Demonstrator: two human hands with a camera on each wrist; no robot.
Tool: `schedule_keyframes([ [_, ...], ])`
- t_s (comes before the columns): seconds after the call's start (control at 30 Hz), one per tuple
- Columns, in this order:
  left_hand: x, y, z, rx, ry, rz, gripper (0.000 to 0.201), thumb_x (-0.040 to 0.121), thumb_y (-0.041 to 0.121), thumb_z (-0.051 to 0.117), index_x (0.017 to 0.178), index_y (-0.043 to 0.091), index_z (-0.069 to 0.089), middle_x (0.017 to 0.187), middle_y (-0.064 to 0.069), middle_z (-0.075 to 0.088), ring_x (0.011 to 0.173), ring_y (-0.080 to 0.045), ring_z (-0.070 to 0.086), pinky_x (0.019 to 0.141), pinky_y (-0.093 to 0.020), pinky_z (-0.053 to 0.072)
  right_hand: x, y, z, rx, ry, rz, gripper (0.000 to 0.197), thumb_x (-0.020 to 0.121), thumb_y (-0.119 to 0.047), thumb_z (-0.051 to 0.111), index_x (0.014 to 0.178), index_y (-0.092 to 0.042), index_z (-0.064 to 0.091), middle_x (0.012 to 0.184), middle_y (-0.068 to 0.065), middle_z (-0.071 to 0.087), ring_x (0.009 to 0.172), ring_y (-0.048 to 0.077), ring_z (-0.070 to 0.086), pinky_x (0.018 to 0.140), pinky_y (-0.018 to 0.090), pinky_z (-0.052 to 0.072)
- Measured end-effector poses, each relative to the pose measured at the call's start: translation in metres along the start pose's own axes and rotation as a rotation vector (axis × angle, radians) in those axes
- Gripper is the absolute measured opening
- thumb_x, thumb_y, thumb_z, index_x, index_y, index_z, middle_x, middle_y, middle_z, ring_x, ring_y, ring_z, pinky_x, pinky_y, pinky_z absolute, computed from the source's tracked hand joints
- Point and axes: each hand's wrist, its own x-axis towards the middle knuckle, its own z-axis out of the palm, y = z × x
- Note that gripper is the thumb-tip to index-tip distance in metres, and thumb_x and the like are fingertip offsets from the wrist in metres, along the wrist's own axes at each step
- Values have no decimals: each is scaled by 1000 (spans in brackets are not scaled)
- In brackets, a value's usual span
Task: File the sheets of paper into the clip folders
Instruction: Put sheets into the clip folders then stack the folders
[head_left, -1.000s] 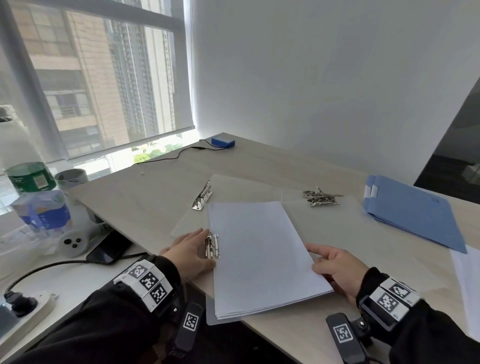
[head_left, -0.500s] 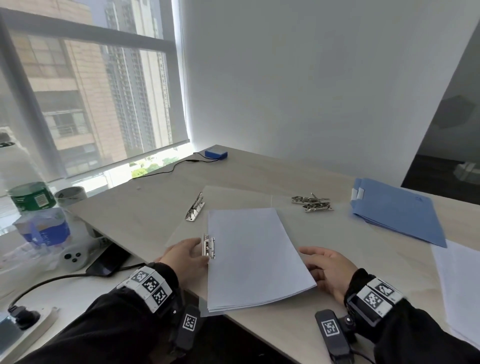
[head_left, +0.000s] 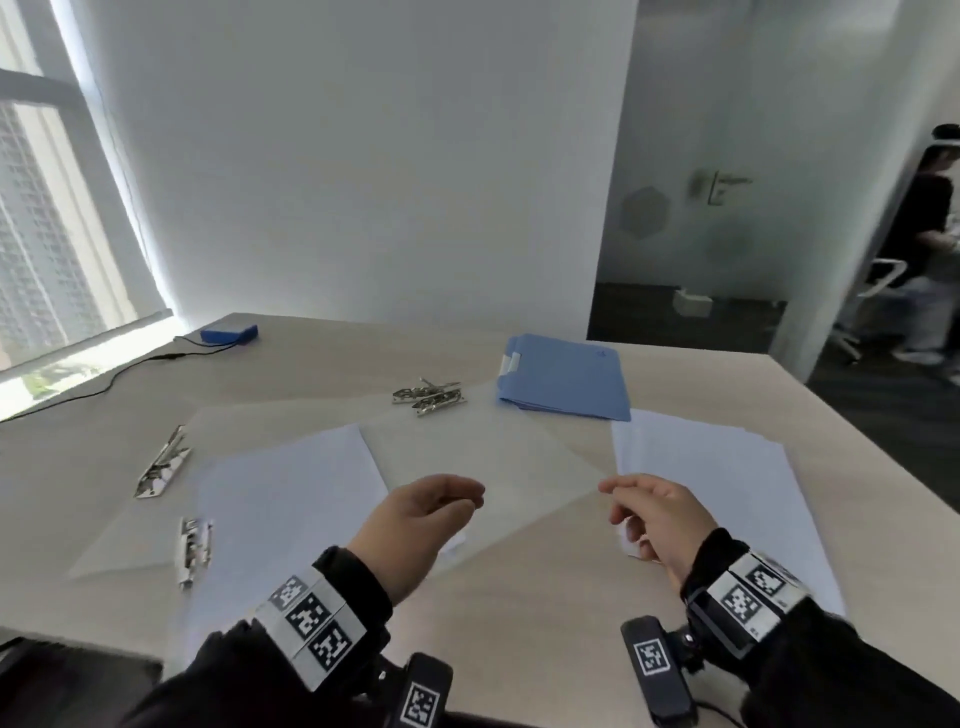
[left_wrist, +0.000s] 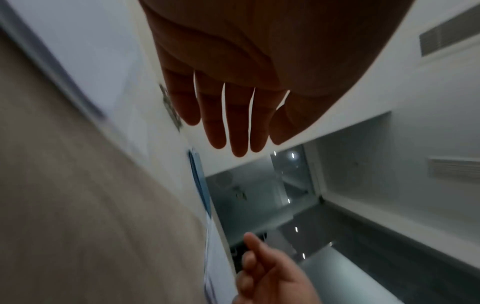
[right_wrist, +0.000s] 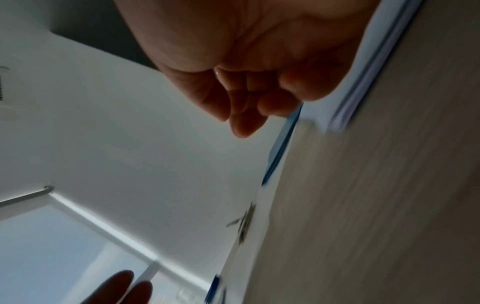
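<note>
While both hands hover above the worktop, neither holds anything. The left hand is raised over the right edge of a stack of white sheets, its fingers straight and close together (the wrist view shows them plainly). The right hand floats just beside a second paper stack at the worktop's right edge, its fingers loosely curled. A translucent clip folder lies open under the first stack, its cover spread between the hands, a metal clip by the stack's left edge. Blue folders sit toward the far edge, beside loose clips.
</note>
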Motion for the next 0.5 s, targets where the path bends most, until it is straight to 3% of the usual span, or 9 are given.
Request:
schedule_keyframes([
  [0.1,15,7,60,37,-139,19,20,91,17,59,102,29,70,101,13,73,86,7,64,78,-11,45,-10,7,-58,1,231,-24,20,90,-11,54,92,-14,73,82,0,64,69,16,49,60,23,38],
  [0.2,29,18,107,102,-232,45,24,91,22,58,111,30,67,109,18,69,101,3,62,85,-10,43,-18,18,-107,57,389,-2,18,90,-14,55,90,-19,72,94,-7,66,88,7,56,79,29,41],
  [0.27,38,25,132,115,-266,32,29,90,25,57,118,30,65,116,15,66,109,-1,59,90,-13,41,-20,29,-133,108,444,47,14,85,-19,60,92,-22,72,97,-3,68,96,15,61,89,34,45],
  [0.33,47,27,153,133,-277,12,32,88,32,57,118,38,63,125,12,62,119,-5,55,102,-24,40,-23,37,-152,175,461,100,16,86,-16,58,97,-19,69,93,5,69,89,24,65,82,37,52],
  [0.4,57,27,169,169,-271,-3,34,84,39,54,117,46,60,132,13,58,122,-7,53,104,-29,40,-26,44,-164,214,476,114,17,92,-8,50,103,-14,63,86,5,63,80,21,60,82,39,51],
  [0.5,71,26,187,196,-237,7,36,86,39,51,121,47,56,137,12,55,114,-8,55,96,-25,41,-25,55,-175,272,487,131,18,93,-5,47,101,-12,61,99,17,62,115,37,58,100,45,46],
])
